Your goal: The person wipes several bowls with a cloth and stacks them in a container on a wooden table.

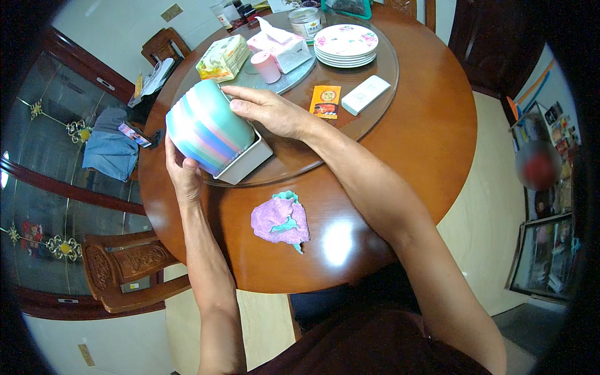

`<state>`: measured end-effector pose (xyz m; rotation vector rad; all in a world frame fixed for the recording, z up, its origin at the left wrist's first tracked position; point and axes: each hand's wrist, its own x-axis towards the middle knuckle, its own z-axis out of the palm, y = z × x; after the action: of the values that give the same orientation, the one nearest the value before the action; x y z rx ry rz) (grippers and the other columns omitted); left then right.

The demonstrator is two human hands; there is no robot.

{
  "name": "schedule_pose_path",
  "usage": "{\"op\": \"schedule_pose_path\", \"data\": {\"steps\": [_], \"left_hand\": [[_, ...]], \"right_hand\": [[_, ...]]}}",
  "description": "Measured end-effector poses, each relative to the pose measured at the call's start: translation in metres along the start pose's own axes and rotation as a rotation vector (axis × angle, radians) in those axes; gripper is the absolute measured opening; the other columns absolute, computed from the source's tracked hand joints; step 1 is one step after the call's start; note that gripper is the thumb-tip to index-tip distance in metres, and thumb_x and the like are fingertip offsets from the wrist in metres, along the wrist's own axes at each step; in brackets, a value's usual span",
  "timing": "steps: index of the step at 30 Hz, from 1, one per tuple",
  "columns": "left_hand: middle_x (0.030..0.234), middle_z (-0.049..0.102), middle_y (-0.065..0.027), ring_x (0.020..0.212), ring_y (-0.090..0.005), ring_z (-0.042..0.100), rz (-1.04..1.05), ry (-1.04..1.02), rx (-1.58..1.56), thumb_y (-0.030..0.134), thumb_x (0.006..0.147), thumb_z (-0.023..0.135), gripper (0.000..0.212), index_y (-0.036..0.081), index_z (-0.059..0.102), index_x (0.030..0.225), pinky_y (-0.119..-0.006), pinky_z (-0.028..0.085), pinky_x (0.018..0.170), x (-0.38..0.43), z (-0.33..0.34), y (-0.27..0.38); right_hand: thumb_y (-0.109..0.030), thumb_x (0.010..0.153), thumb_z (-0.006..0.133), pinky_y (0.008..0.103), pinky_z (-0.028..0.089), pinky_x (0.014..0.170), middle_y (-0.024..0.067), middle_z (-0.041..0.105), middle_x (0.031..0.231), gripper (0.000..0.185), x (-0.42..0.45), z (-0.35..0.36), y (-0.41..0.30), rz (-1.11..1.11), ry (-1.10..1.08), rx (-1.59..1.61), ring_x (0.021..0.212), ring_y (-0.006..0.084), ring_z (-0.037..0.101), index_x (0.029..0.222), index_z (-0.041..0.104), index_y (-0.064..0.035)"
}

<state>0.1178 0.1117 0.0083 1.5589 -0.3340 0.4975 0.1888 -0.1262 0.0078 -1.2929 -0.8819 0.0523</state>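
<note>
Between my two hands is a rounded pastel-striped stack (211,126), which looks like nested bowls in mint, pink, blue and white. It leans on its side against a white rectangular tray (246,161) at the near edge of the glass turntable. My left hand (183,180) holds the stack from the left and below, its thumb toward me. My right hand (267,110) rests on the upper right side, fingers over the mint end. The stack hides part of the tray and most left fingers. A crumpled purple and teal cloth (281,220) lies on the wooden table nearer me.
The glass turntable (290,171) carries stacked floral plates (346,44), a tissue pack (281,49), a pink cup (266,66), an orange packet (325,101) and a white box (366,95). A carved wooden chair (136,258) stands left. A phone (135,134) is propped beyond the table's left edge.
</note>
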Motion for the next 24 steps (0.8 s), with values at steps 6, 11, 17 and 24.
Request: {"op": "schedule_pose_path", "data": {"steps": [6,11,17,24], "left_hand": [[0.145,0.049,-0.0133,0.134,-0.0262,0.049,-0.022,-0.009,0.023,0.069,0.059,0.089,0.130,-0.001,0.034,0.154,-0.041,0.042,0.109,0.000,-0.002,0.003],[0.146,0.048,-0.0136,0.135,-0.0264,0.049,-0.022,-0.006,0.002,0.069,0.059,0.090,0.131,-0.001,0.033,0.154,-0.041,0.042,0.109,0.000,-0.002,-0.002],[0.150,0.045,-0.0141,0.137,-0.0264,0.047,-0.026,-0.040,0.086,0.067,0.058,0.090,0.133,-0.001,0.030,0.156,-0.041,0.040,0.112,0.000,-0.006,0.005],[0.153,0.041,-0.0137,0.139,-0.0264,0.045,-0.031,-0.081,0.060,0.063,0.058,0.093,0.136,-0.001,0.026,0.157,-0.042,0.038,0.114,0.004,-0.016,-0.001]], "right_hand": [[-0.033,0.106,0.052,0.0344,0.035,0.115,0.0157,0.049,0.151,0.061,-0.002,-0.001,-0.003,0.036,-0.005,-0.028,0.138,0.0222,0.045,0.153,0.037,0.0025],[-0.036,0.102,0.055,0.0362,0.034,0.117,0.0212,0.047,0.153,0.063,-0.001,-0.003,-0.001,0.023,0.016,-0.081,0.141,0.0275,0.046,0.150,0.042,0.0026],[-0.033,0.106,0.052,0.0318,0.041,0.109,0.0116,0.051,0.148,0.059,-0.004,-0.007,0.000,0.168,-0.014,0.076,0.134,0.0193,0.049,0.153,0.040,-0.0009],[-0.030,0.105,0.052,0.0344,0.048,0.100,0.0138,0.064,0.132,0.048,-0.004,-0.011,0.017,0.218,0.134,-0.244,0.121,0.0219,0.059,0.141,0.055,0.0014]]}}
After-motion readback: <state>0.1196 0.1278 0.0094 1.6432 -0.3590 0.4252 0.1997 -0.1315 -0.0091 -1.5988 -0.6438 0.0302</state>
